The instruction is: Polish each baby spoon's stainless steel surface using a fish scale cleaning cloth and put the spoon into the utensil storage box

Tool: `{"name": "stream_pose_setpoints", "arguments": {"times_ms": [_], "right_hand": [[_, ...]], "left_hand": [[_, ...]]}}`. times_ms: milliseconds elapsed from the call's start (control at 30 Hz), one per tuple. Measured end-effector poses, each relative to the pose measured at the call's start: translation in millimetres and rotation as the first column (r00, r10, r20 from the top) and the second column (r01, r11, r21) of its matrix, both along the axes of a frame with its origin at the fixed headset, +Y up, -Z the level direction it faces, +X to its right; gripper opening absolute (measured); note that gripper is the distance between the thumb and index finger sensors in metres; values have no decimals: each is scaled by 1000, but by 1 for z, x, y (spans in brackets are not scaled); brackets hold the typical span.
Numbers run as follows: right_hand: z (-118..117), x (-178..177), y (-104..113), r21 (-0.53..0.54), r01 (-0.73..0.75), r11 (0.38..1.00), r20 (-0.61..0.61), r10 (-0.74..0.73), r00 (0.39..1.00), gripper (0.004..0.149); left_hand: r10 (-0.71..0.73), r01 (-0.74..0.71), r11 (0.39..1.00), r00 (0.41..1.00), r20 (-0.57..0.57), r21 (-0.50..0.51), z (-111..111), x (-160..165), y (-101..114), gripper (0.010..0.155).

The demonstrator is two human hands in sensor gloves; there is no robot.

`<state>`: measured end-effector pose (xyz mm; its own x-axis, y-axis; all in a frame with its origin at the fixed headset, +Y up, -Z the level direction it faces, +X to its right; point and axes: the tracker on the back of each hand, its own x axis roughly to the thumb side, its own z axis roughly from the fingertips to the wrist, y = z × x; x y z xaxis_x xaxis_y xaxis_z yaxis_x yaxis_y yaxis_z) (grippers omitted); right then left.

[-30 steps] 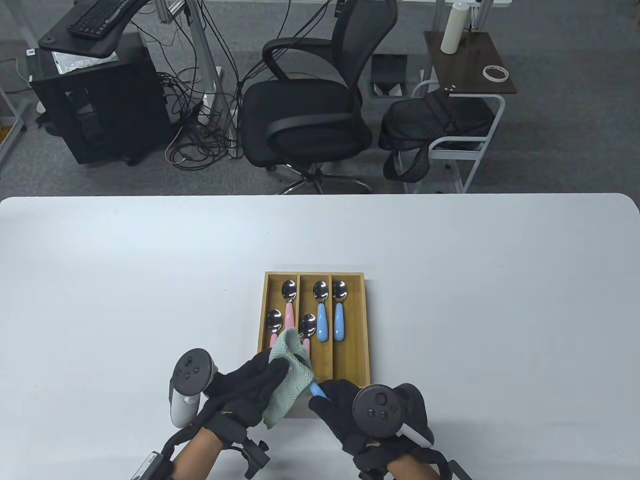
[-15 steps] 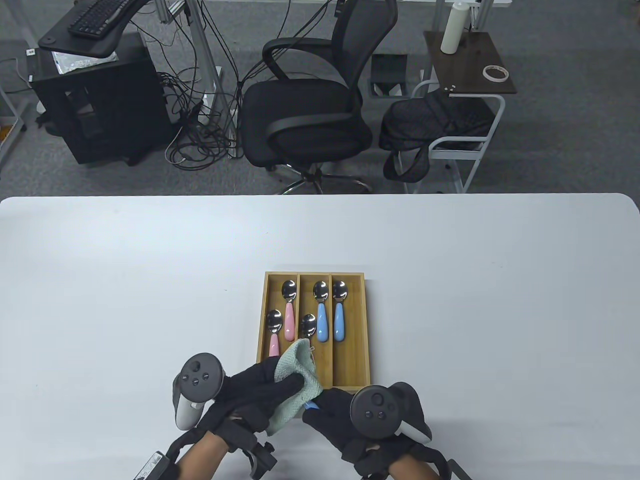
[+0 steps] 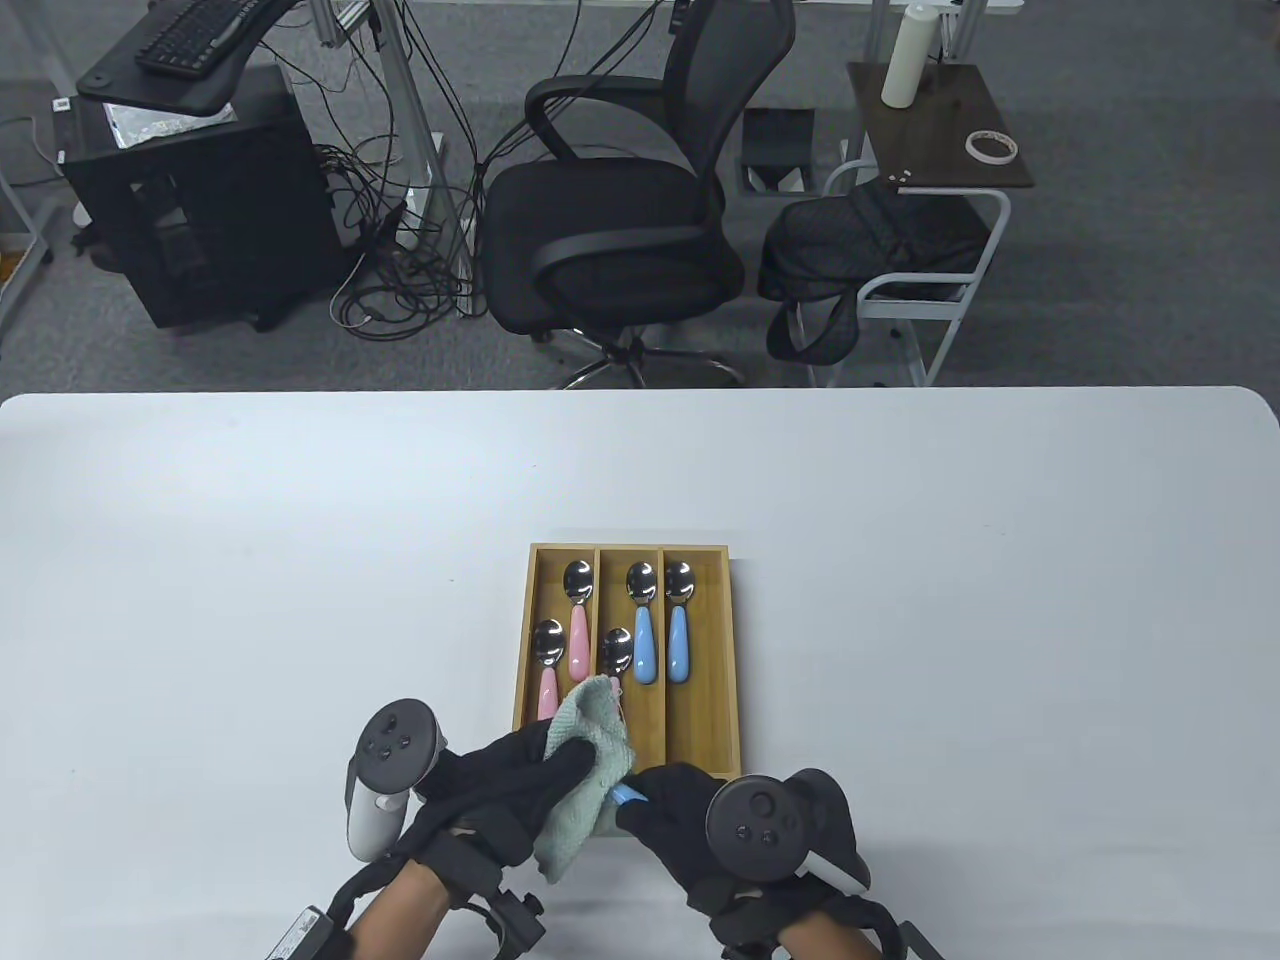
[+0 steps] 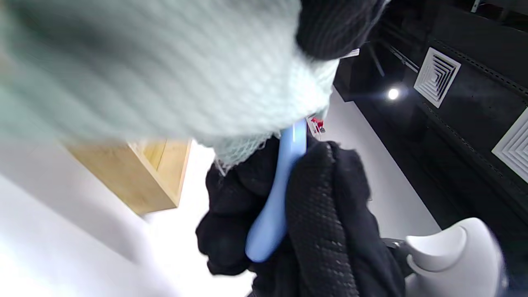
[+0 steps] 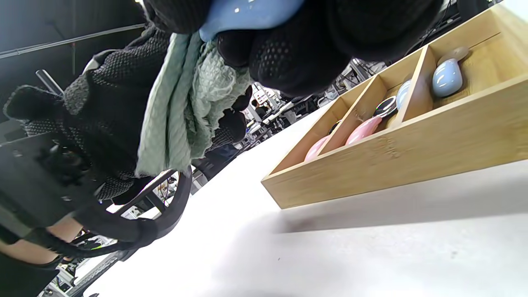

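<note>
My left hand (image 3: 520, 775) grips the pale green cloth (image 3: 590, 745), bunched over the bowl end of a blue-handled spoon (image 3: 628, 795). My right hand (image 3: 680, 805) grips that spoon's blue handle (image 4: 274, 198) just in front of the box's near wall. The spoon's steel bowl is hidden inside the cloth (image 5: 181, 111). The bamboo storage box (image 3: 730, 660) has three lanes. It holds pink spoons (image 3: 578, 640) on the left and in the middle, and two blue spoons (image 3: 643, 645) in the middle and right lanes.
The white table (image 3: 950, 560) stretches wide on both sides of the box. An office chair (image 3: 620, 200), a side table with a bag (image 3: 880, 240) and a dark cabinet stand on the floor beyond the far edge.
Both hands drew slightly toward me, then edged back. The cloth shifted along the spoon and covers more of the blue handle than a second ago.
</note>
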<state>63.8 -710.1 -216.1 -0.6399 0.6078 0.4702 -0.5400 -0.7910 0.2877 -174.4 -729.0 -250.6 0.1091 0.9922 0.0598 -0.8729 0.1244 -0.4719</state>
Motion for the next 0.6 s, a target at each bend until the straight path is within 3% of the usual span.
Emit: {"name": "stream_pose_setpoints", "arguments": {"times_ms": [300,500,600], "right_hand": [[2,-4,-1,-2,-14,1000,-23,14,1000,44],[-1,-4,-5,-3,-48,999,-15,48,999,44],[-2,-3,-5,-3,-44,999,-1,44,999,45]], "left_hand": [[-152,169,979,977,-151,112,5,-1,3,59],[-325,387,887,911,-255,252,7,1,10,57],[-312,373,895,916,-254,246,9,2,10,57]]}}
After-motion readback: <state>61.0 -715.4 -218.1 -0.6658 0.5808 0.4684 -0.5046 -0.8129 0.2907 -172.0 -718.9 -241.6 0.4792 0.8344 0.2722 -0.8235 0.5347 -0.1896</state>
